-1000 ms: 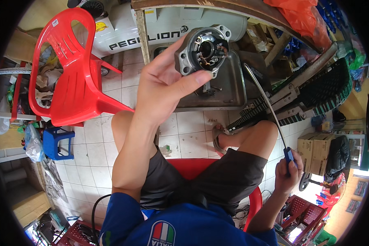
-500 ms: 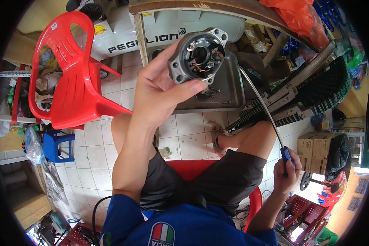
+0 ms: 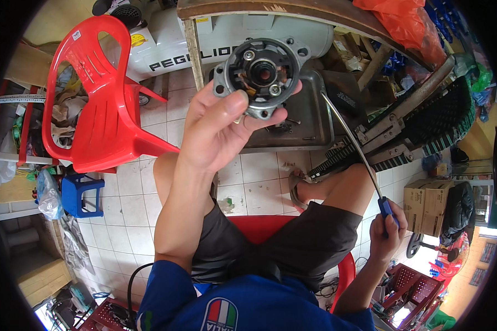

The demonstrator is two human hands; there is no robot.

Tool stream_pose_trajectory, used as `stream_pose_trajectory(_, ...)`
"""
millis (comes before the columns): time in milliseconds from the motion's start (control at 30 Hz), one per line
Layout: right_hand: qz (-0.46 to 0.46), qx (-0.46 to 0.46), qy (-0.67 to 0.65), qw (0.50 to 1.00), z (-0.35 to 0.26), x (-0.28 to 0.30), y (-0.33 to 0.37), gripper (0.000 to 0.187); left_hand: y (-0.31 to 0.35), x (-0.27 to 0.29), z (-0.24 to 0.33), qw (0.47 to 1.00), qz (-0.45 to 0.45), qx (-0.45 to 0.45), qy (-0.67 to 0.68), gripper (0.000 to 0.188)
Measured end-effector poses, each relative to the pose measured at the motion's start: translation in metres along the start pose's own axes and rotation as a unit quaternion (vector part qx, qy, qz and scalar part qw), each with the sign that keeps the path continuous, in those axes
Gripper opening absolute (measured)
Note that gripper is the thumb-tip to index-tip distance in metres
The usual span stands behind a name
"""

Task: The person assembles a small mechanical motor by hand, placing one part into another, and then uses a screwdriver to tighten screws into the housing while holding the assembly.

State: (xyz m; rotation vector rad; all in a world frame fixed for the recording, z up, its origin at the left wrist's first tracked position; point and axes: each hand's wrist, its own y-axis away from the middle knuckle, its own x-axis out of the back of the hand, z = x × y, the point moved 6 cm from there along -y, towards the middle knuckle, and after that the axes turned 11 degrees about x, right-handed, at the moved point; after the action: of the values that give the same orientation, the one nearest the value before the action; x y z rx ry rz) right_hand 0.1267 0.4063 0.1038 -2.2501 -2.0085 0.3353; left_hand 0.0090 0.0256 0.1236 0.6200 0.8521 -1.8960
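My left hand (image 3: pixel 218 124) grips a round grey metal motor housing (image 3: pixel 290 66) with bolt-hole lugs around its rim. Its open end faces me, showing a central bore, two screws and some copper-coloured parts inside. The thumb presses the near side, while fingers pass behind and below it. In my right hand (image 3: pixel 388 229), low on the right, is a long screwdriver (image 3: pixel 353 135) held by its blue handle. Its shaft slants up and left, the tip apart from the housing. Beneath the housing, a dark metal tray (image 3: pixel 317 124) holds several loose screws.
At the left stand a red plastic chair (image 3: pixel 96 110) and a small blue stool (image 3: pixel 82 196). A wooden bench edge (image 3: pixel 265 8) spans the top, with a white tank (image 3: pixel 165 47) behind it. Dark green-edged slatted parts (image 3: pixel 425 121) lie right of the tray; cardboard boxes (image 3: pixel 425 204) stand farther right.
My left hand has turned the housing so its open end faces me more squarely, and the fingers now show beneath it. The right hand with the screwdriver has hardly moved.
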Motion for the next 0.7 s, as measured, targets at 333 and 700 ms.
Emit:
stream_pose_trajectory(333,0.015,-0.001,0.007,1.000,0.002,-0.004,-0.002,0.043,-0.001,-0.003,0.001,0.999,-0.012,-0.025,0.022,0.062)
stream_pose_trajectory(700,0.001,0.003,0.045,0.999,0.000,-0.009,-0.002,0.041,-0.002,-0.013,0.007,0.893,0.147,-0.144,-0.401,0.075)
